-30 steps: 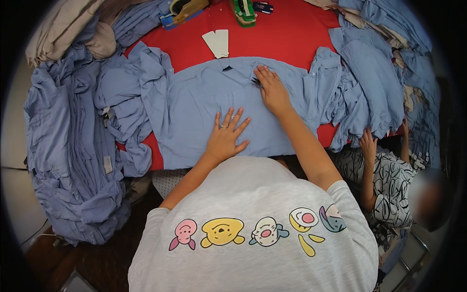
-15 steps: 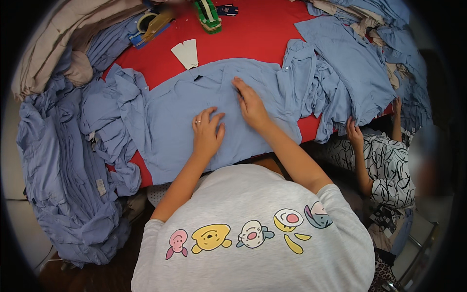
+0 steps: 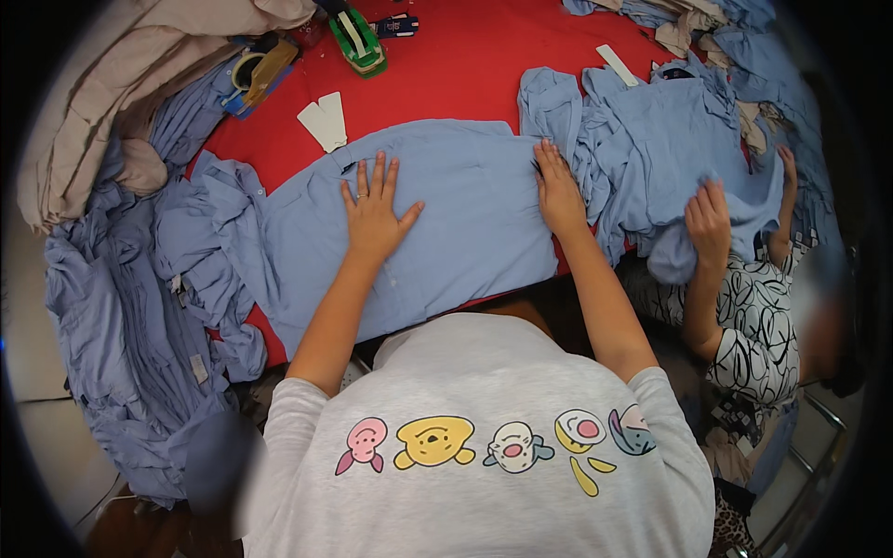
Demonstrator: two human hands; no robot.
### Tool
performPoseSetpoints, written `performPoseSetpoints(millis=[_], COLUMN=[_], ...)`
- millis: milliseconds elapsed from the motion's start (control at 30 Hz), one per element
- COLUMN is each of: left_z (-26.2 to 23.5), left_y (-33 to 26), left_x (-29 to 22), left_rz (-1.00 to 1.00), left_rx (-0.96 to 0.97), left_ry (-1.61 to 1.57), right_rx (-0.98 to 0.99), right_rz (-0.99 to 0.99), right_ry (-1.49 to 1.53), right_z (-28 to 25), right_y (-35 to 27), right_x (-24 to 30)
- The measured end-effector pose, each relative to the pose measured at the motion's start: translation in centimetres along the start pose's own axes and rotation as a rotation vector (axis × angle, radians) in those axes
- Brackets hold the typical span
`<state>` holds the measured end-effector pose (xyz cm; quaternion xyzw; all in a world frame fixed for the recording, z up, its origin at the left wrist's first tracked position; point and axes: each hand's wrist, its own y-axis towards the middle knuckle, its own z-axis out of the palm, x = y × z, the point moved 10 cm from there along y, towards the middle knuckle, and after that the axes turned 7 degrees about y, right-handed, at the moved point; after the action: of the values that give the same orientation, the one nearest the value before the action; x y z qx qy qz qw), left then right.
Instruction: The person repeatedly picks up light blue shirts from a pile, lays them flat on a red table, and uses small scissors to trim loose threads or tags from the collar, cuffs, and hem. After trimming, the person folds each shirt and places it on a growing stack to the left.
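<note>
Head camera, looking down: a person in a grey cartoon-print top leans over a red table [image 3: 484,74] and presses a light blue shirt [image 3: 456,223] flat against it. The left hand [image 3: 374,212] lies open, palm down, fingers spread on the middle of the cloth. The right hand [image 3: 559,189] is also open and flat, fingers together, resting on the shirt's right edge where it meets a crumpled heap of blue garments [image 3: 651,139]. Neither hand grips anything. The shirt lies spread across the near side of the table, its lower part hanging over the edge towards the person.

Judged from the flat palms, the step in hand is smoothing the shirt out before a fold. The next move would call for pinching an edge or sleeve and keeping the cloth free of the neighbouring heap, so that nothing is dragged along with it.

To the right, a co-worker's hand [image 3: 709,219] in a black-and-white patterned sleeve presses into that same heap. On the left, a further pile of blue shirts [image 3: 112,307] hangs off the table, with beige cloth [image 3: 121,84] stacked above it. At the far side stand a green tape dispenser [image 3: 358,42] and two white card pieces [image 3: 324,121] lying just beyond the shirt's collar.
</note>
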<state>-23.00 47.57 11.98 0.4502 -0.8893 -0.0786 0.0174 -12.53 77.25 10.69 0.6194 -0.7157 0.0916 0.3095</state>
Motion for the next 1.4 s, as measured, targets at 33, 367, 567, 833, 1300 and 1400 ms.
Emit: performPoseSetpoints(millis=[33, 367, 567, 833, 1300, 1400], left_z=[-0.3, 1.9, 1.9, 0.5, -1.8, -7.5], left_y=[0.4, 6.1, 6.5, 6.3, -22.4, -24.9], left_x=[0.1, 0.5, 2.1, 2.8, 19.8, 23.9], left_rz=[-0.034, -0.648, -0.460, -0.442, -0.588, -0.549], left_rx=[-0.017, -0.179, -0.263, -0.357, 0.101, -0.088], left_ry=[-0.047, -0.522, -0.167, -0.098, -0.040, 0.186], right_rx=[-0.025, -0.043, -0.110, -0.058, 0.008, 0.077], right_rz=[0.009, 0.156, 0.067, 0.028, 0.575, 0.391], right_ry=[0.030, 0.069, 0.028, 0.029, 0.267, 0.053], right_z=[-0.3, -0.7, 0.4, 0.3, -3.1, -2.2], right_y=[0.3, 6.1, 5.9, 6.5, -11.8, -12.7], right_x=[-0.1, 1.0, -0.3, 0.8, -1.8, 0.8])
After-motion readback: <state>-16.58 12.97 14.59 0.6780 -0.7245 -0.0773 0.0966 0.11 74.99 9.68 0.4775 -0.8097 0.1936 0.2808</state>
